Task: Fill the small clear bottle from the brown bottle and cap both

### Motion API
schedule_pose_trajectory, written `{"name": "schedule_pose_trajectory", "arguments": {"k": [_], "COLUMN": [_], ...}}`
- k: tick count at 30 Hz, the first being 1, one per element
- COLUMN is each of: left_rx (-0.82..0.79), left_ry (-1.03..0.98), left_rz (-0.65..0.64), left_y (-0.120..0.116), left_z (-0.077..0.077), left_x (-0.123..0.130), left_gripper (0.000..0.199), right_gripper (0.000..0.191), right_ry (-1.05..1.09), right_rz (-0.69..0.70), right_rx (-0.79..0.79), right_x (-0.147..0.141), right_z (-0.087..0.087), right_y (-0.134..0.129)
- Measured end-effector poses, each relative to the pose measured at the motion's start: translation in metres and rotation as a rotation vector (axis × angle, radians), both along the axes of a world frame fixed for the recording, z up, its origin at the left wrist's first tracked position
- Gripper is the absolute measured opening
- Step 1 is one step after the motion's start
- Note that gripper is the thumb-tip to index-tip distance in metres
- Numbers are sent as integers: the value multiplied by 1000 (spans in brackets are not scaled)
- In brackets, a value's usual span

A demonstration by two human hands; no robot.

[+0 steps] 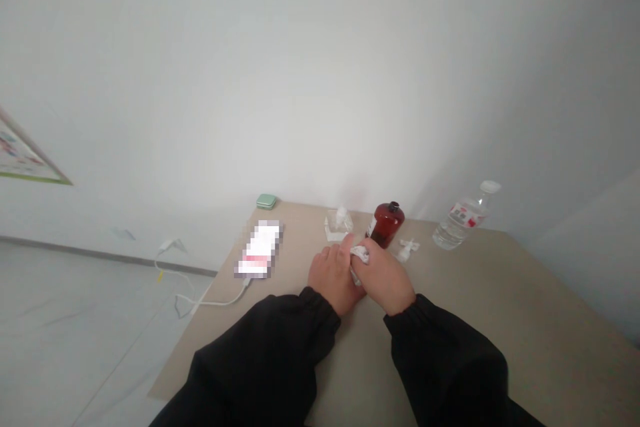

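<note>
My left hand (pixel 330 280) and my right hand (pixel 383 277) are pressed together over the table. A crumpled white tissue (pixel 360 253) shows between them, and my right hand is closed on it. My left hand's fingers are bent and partly covered, so what lies under them is hidden. Just beyond my right hand stands a reddish-brown bottle (pixel 389 219) with a dark narrow neck. A white pump top (pixel 407 249) lies to its right. Behind my left hand is a small clear box (pixel 338 225) with something white and crumpled in it.
On the right stands a clear water bottle (pixel 460 221) with a white cap. A phone (pixel 260 249) lies on the left, plugged into a white cable (pixel 220 303) running over the table edge. A small green case (pixel 266 201) sits at the back corner, by the wall (pixel 320 80).
</note>
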State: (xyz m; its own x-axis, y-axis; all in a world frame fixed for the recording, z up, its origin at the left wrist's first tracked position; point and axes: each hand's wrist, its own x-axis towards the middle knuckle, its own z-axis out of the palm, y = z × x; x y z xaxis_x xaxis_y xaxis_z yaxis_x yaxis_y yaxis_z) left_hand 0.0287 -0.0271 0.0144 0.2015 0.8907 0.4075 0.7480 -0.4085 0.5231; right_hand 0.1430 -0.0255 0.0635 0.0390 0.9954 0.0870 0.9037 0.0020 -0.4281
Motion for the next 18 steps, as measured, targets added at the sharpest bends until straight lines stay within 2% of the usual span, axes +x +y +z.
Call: {"name": "schedule_pose_trajectory", "arguments": {"k": [4, 7, 9, 12, 13, 16, 18], "left_rx": [-31, -53, -71, -92, -97, -110, -135], "left_ry": [-49, -125, -191, -288, -317, -395, -421], "left_rz": [6, 19, 23, -9, -29, -91, -130], "left_y": [1, 3, 6, 13, 15, 19, 20], "left_z": [-2, -7, -11, -19, -21, -26, -28], "left_x": [-1, -3, -5, -6, -6, -7, -7], "left_gripper": [89, 98, 101, 105, 106, 108, 109], "right_gripper": [17, 23, 27, 37, 39, 42, 40], "right_ry": [131, 184, 91, -136, -193, -324, -394], "right_rz": [-44, -123, -242, -348, -335, -232, -170], "right_rx": [121, 234, 214, 45, -24, -81, 14], "right_x": [13, 44, 77, 136, 154, 188, 192], "right_z": [1, 4, 3, -7, -12, -29, -38], "right_y": [2, 8, 12, 15, 15, 12, 10]}}
